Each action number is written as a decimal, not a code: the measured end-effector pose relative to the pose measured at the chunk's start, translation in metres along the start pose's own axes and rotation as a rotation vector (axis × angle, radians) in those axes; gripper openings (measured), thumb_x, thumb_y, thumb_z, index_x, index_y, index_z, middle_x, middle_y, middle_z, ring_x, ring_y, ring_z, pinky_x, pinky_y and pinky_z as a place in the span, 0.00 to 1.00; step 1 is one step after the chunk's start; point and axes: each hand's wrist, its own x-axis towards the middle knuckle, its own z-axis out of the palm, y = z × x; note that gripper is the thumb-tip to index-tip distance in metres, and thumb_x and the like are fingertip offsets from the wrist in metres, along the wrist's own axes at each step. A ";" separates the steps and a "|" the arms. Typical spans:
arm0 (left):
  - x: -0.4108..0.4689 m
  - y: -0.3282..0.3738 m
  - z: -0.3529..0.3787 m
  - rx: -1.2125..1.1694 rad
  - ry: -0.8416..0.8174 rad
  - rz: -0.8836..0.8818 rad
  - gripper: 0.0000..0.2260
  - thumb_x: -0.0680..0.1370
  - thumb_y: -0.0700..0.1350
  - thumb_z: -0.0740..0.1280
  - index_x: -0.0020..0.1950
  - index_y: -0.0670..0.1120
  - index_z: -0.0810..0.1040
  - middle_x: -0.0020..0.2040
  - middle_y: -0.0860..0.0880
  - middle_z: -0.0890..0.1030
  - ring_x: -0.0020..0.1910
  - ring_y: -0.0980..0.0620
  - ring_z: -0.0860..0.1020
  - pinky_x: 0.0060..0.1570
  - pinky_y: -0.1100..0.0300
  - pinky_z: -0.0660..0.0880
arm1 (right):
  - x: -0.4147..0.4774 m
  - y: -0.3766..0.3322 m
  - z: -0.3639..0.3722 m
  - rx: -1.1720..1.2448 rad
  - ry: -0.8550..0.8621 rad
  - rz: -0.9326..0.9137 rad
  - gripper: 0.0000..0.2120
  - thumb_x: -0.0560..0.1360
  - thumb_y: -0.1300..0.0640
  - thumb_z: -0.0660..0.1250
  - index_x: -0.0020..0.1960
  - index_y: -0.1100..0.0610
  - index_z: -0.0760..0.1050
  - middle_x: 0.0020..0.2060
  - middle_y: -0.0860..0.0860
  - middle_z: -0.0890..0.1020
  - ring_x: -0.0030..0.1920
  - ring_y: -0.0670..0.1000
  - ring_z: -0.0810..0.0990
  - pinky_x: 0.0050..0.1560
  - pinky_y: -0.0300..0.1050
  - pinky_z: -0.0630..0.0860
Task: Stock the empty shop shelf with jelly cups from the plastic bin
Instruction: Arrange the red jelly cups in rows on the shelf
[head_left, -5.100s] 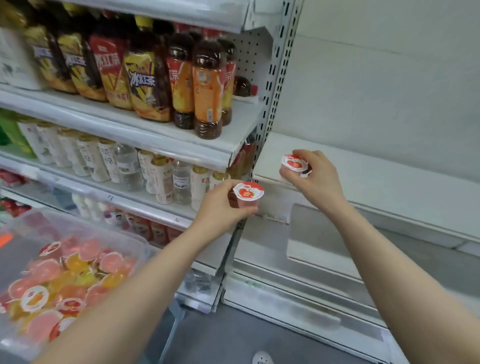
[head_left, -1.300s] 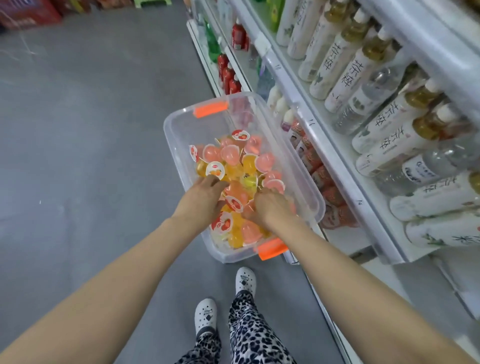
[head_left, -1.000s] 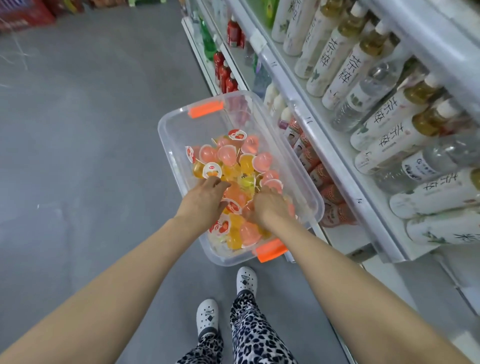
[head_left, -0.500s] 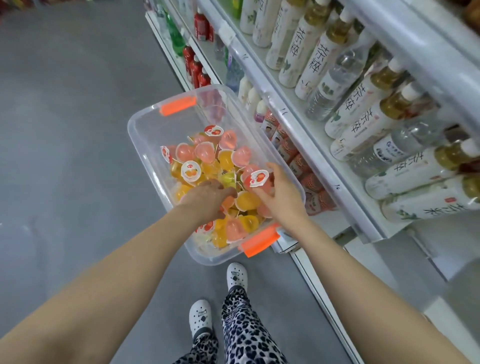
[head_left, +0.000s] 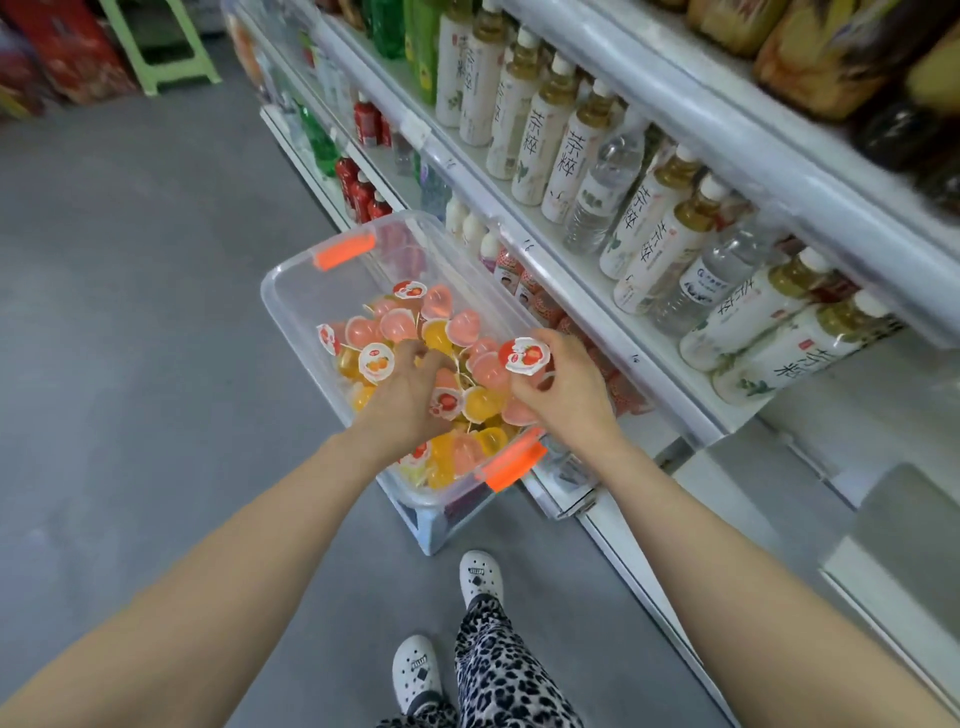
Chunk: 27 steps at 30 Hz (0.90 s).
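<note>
The left hand (head_left: 410, 400) is down in the clear plastic bin (head_left: 291, 291), fingers curled among the loose jelly cups (head_left: 400, 325); whether it has closed on one cannot be determined. These cups are judged light, rigid-walled and smooth, with a thin foil lid, so grip the sides or rim, not the lid. The right hand (head_left: 566, 395) pinches one red-lidded cup (head_left: 523, 355) in its fingertips above the roughly half-full bin.
</note>
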 end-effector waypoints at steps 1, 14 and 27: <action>-0.005 0.004 -0.004 -0.003 0.012 0.018 0.30 0.67 0.44 0.79 0.65 0.49 0.70 0.67 0.46 0.62 0.49 0.46 0.78 0.43 0.58 0.77 | -0.006 -0.002 -0.005 0.016 0.017 -0.003 0.30 0.67 0.37 0.67 0.63 0.51 0.73 0.55 0.50 0.77 0.53 0.50 0.78 0.53 0.49 0.76; -0.074 0.112 -0.005 -0.165 0.035 0.275 0.24 0.67 0.51 0.69 0.60 0.47 0.69 0.54 0.48 0.73 0.51 0.48 0.74 0.49 0.53 0.72 | -0.135 0.008 -0.100 0.009 0.308 0.073 0.18 0.72 0.48 0.70 0.61 0.49 0.75 0.51 0.49 0.77 0.52 0.49 0.77 0.53 0.46 0.74; -0.098 0.287 0.037 -0.285 -0.058 0.568 0.21 0.70 0.55 0.72 0.61 0.56 0.71 0.53 0.58 0.78 0.49 0.57 0.78 0.49 0.59 0.75 | -0.253 0.082 -0.266 -0.154 0.624 0.239 0.24 0.70 0.45 0.70 0.62 0.53 0.75 0.54 0.50 0.78 0.53 0.48 0.76 0.50 0.37 0.66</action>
